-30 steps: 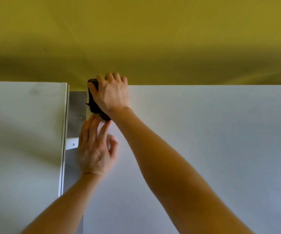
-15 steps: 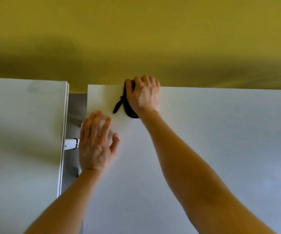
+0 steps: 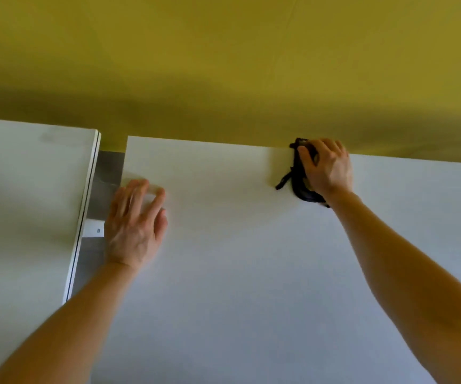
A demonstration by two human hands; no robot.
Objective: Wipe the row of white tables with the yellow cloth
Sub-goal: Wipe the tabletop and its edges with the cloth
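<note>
While your right hand (image 3: 327, 167) grips a dark cloth (image 3: 298, 176) at the table (image 3: 251, 259)'s far edge, its long axis running far to near under your fingers, your left hand (image 3: 133, 225) lies flat, fingers spread, empty.

Probably a classroom or meeting room, though little shows: a plain white worktop (image 3: 251, 273) butts against a bare yellow wall (image 3: 223, 65), with a second white worktop (image 3: 24, 203) just left of it across a narrow gap.
</note>
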